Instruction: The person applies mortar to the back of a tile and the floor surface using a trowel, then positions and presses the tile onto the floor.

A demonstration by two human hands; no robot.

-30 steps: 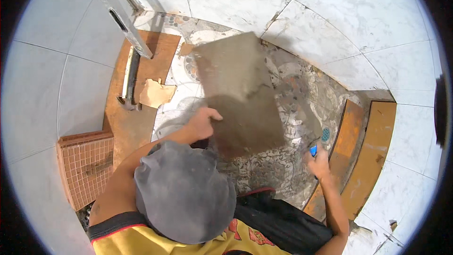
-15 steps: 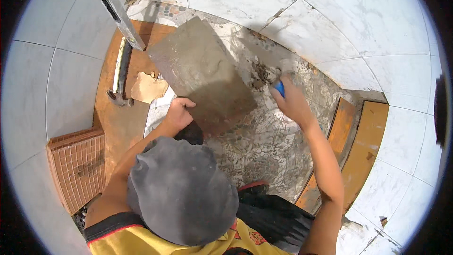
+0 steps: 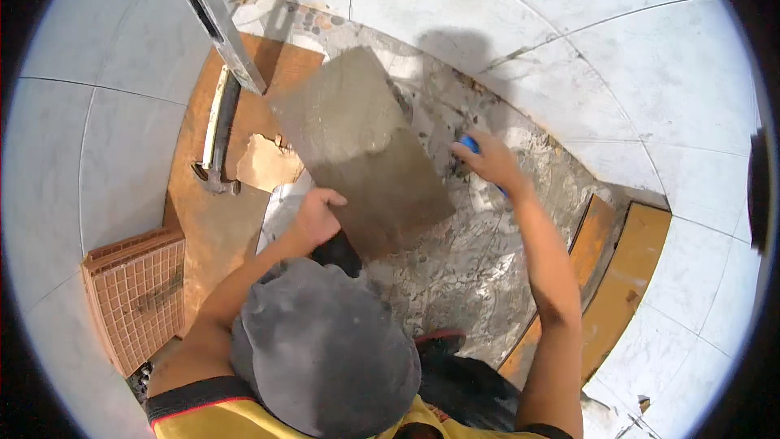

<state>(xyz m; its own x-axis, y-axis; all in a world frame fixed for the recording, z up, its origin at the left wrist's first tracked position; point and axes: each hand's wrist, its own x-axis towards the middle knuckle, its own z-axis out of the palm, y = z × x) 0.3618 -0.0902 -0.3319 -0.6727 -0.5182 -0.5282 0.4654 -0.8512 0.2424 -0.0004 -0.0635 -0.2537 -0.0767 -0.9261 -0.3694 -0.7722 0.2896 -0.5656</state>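
Note:
My left hand [image 3: 319, 215] grips the near left edge of a rectangular tile [image 3: 366, 142], thumb on top and fingers out of sight beneath. The tile is tilted over the floor, its upper face smeared with wet grey-brown cement. To the right of it, my right hand [image 3: 491, 161] is closed round the blue handle of a trowel [image 3: 470, 144]. The trowel's thin grey blade is hard to make out against the patchy cement on the floor [image 3: 463, 268].
A claw hammer [image 3: 218, 134] lies on a brown board [image 3: 203, 211] beside torn cardboard [image 3: 268, 164]. A metal spirit level [image 3: 215, 24] leans there. Ribbed-back tiles [image 3: 142, 301] stand at left. Brown planks [image 3: 630, 276] lie at right. White tiled walls [image 3: 585, 106] enclose the floor; a grey cap hides the lower middle.
My right hand has shifted slightly left, closer to the tile, with the trowel. The whole view has moved a little; my left hand keeps its hold on the tile.

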